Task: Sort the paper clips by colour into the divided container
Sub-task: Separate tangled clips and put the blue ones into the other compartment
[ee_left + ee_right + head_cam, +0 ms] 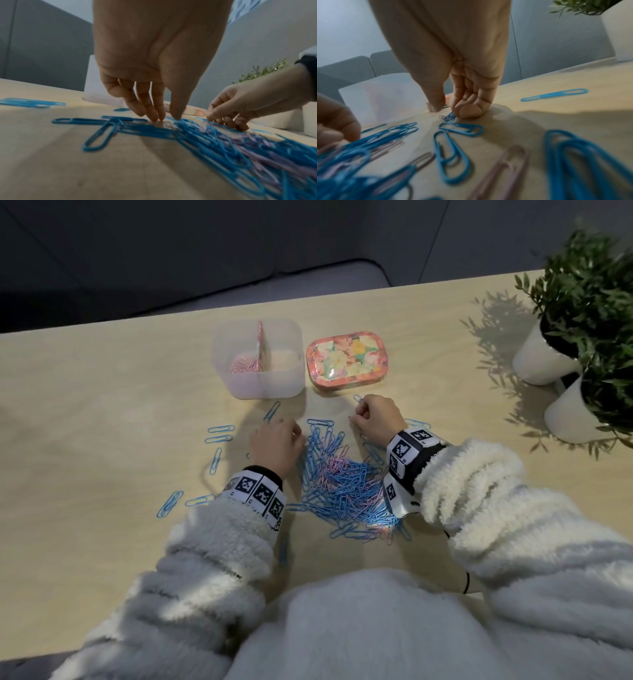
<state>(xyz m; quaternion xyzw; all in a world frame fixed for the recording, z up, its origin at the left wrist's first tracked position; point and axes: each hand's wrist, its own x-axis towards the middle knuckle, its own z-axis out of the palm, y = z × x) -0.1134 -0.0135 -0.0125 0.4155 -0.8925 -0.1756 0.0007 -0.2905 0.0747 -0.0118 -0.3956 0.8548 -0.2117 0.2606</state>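
A heap of blue and pink paper clips [342,484] lies on the wooden table between my hands. Behind it stands the translucent divided container [260,385]; pink clips [245,366] lie in its left compartment, and the right one looks empty. My left hand [274,433] points down at the heap's left edge. Its fingertips [155,118] and thumb touch the clips there with a small gap between them. My right hand [359,414] is curled at the heap's far right. It holds a few blue clips [450,117] under its bent fingers, and one clip end [358,398] sticks out.
A floral tin [347,359] sits right of the container. Two potted plants in white pots [544,361] [572,414] stand at the far right. Loose blue clips [219,433] are scattered left of my left hand, and one [554,94] lies right of my right hand.
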